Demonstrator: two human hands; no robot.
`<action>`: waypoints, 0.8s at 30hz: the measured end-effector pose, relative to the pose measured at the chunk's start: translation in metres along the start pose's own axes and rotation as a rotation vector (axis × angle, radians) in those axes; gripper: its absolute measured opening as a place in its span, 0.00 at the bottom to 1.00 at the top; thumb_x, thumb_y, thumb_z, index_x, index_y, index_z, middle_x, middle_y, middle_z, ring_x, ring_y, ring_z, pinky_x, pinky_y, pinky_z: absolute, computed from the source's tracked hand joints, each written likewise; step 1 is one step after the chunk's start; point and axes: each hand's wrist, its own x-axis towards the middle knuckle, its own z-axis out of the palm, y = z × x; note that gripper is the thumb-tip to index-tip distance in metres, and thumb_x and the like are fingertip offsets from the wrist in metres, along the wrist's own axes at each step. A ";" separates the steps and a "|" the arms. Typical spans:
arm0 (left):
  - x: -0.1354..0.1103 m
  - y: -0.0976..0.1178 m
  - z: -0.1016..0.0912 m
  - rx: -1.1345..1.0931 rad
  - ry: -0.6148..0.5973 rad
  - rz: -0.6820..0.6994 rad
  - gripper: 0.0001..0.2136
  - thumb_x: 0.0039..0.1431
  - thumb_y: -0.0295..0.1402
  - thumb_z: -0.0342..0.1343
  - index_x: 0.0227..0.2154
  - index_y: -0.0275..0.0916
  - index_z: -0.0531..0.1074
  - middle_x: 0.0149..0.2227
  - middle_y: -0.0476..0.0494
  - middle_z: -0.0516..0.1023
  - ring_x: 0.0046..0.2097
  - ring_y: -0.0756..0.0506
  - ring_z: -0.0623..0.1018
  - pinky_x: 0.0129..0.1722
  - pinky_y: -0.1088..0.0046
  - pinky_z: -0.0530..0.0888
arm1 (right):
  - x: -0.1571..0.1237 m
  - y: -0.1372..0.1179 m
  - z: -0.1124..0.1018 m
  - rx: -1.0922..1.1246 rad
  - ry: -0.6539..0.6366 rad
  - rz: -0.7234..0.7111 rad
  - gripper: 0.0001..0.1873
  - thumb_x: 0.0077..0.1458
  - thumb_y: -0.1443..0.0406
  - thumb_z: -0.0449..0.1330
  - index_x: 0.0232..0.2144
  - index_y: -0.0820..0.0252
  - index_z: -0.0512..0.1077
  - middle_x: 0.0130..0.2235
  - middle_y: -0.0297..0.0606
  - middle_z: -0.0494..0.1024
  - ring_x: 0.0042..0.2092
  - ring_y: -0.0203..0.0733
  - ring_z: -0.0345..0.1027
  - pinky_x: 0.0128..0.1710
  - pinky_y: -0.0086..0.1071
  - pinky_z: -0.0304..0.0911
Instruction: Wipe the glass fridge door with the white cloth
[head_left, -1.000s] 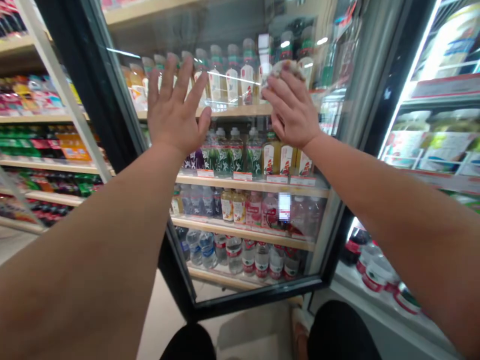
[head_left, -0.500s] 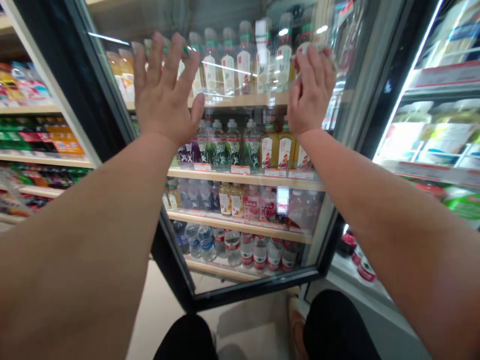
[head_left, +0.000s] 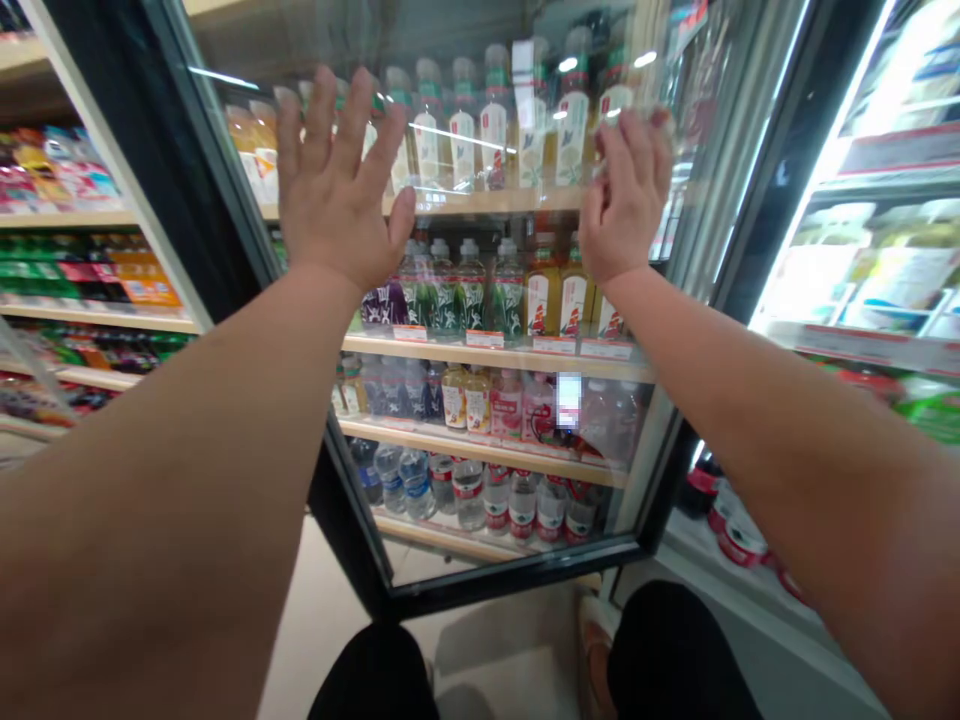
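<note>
My left hand is spread flat with its fingers apart, pressed on the glass door of a drinks fridge, and it holds nothing. My right hand lies flat against the same glass further right, at about the same height. It presses a pale cloth to the pane, and the palm and fingers almost fully hide the cloth. The door's black frame runs down the left side, and the door stands swung out toward me.
Rows of bottles on wooden shelves show through the glass. The lit fridge interior is on the right, with tubs low down. Store shelves of packets stand on the left. My dark-trousered knees are below.
My right hand with the cloth slid right along the glass, then slightly down. The cloth showed above the fingers before and is now covered. My left hand stayed flat on the pane.
</note>
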 end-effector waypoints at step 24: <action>-0.004 0.003 -0.002 0.172 -0.069 -0.027 0.33 0.71 0.45 0.39 0.76 0.55 0.39 0.71 0.83 0.17 0.76 0.47 0.31 0.75 0.64 0.27 | 0.000 -0.044 -0.008 0.158 -0.102 -0.082 0.29 0.64 0.61 0.44 0.63 0.42 0.70 0.69 0.27 0.66 0.74 0.47 0.51 0.77 0.47 0.44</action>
